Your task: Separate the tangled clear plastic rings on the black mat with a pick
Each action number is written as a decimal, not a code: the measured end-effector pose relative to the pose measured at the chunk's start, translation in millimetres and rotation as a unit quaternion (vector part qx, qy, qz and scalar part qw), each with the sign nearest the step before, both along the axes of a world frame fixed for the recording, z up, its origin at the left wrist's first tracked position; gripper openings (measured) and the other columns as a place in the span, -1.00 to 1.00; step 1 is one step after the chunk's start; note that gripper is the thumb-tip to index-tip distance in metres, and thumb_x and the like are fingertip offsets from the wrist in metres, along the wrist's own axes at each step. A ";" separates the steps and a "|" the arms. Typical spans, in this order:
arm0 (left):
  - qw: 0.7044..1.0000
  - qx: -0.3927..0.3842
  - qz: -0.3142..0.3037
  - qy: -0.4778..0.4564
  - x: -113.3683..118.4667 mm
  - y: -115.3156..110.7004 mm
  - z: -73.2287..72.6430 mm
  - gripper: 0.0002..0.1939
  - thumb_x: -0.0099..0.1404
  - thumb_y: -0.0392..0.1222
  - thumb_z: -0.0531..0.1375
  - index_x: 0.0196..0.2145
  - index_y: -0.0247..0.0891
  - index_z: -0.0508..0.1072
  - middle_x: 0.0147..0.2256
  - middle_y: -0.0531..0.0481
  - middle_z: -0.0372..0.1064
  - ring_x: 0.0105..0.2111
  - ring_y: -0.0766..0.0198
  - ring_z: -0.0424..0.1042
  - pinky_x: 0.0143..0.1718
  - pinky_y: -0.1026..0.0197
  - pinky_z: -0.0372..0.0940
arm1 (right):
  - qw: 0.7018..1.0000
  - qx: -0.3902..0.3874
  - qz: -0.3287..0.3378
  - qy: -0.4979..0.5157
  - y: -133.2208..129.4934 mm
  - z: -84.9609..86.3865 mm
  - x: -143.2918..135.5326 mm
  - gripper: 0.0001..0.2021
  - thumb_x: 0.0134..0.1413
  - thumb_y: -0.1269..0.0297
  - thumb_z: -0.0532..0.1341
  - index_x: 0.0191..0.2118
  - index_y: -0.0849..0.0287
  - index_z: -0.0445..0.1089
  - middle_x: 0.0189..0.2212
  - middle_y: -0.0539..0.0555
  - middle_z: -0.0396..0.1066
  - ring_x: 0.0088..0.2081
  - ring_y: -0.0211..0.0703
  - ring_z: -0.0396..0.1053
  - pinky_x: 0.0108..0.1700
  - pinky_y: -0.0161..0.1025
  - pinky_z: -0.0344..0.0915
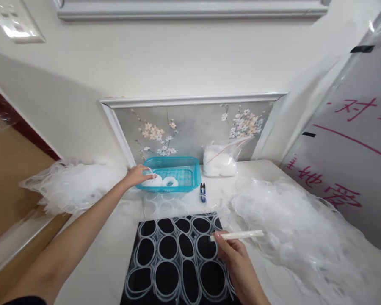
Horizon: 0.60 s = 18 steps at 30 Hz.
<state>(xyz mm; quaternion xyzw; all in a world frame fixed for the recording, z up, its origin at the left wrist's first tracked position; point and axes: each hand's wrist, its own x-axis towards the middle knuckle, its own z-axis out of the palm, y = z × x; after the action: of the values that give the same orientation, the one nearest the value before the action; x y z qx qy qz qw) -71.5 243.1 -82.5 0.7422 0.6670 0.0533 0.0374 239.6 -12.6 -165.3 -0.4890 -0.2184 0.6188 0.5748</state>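
My left hand (138, 175) reaches over the left side of a turquoise plastic basket (195, 173), thumb and forefinger closed around a thin white piece whose kind is unclear. Beneath those fingers in the basket are white items, one a white ring (170, 181). My right hand (236, 256) grips a slim white stick (243, 235) near its left end, above the right part of a black board (152, 292). Rows of translucent white loops (167, 277) lie on the board, touching each other.
Heaps of translucent loops lie at the left (79, 186) and right (292, 228). Behind, a clear zip bag (220, 159) of white material stands against the wall. Blue thread snips (202, 193) lie right of the basket. A board with red writing (346, 140) rises at the right.
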 end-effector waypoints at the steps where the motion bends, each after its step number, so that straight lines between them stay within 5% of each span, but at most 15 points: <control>1: 1.000 0.007 -0.006 0.005 6.9 -0.1 -1.5 -0.33 0.08 0.32 0.21 -0.01 -0.21 0.52 0.21 -0.26 0.23 0.21 -0.26 0.15 0.17 -0.21 0.08 | 1.000 -0.003 0.005 0.004 -0.1 -1.9 -0.5 -0.63 -0.20 0.00 0.44 -0.37 0.21 0.51 -0.55 -0.04 0.27 -0.50 -0.28 0.10 -0.45 -0.32 0.07; 4: 0.999 0.019 -0.037 0.019 29.9 -0.3 -6.5 -0.30 0.07 0.30 0.23 0.04 -0.21 0.49 0.28 -0.26 0.10 0.25 -0.26 0.07 0.21 -0.24 0.01 | 1.000 -0.010 0.003 0.004 1.4 -4.4 -0.2 -0.63 -0.21 0.00 0.45 -0.38 0.21 0.50 -0.54 -0.05 0.27 -0.49 -0.28 0.09 -0.44 -0.33 0.06; 8: 0.996 0.008 -0.091 0.022 52.1 1.5 -13.4 -0.41 -0.01 0.24 0.33 -0.11 -0.20 0.57 0.16 -0.22 0.29 0.20 -0.19 0.18 0.19 -0.11 0.08 | 1.000 0.000 -0.002 -0.006 5.6 -1.6 4.3 -0.64 -0.18 0.00 0.43 -0.41 0.21 0.48 -0.61 -0.11 0.11 -0.52 -0.32 -0.06 -0.47 -0.33 -0.04; 18: 0.992 -0.011 -0.123 0.036 67.5 4.2 -21.2 -0.62 -0.04 0.06 0.40 -0.29 -0.19 0.61 0.00 -0.20 0.44 0.13 -0.25 0.26 0.11 -0.15 0.14 | 0.999 0.020 -0.020 0.015 9.4 5.7 14.6 -0.64 -0.15 0.02 0.43 -0.43 0.22 0.43 -0.62 -0.14 -0.05 -0.52 -0.32 -0.17 -0.49 -0.32 -0.11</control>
<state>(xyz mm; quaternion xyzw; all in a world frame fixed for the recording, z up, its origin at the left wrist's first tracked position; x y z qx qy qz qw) -4.0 247.3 -103.7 0.8196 0.5720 0.0144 0.0277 254.3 -3.2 -159.6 -0.4719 -0.2121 0.6101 0.6000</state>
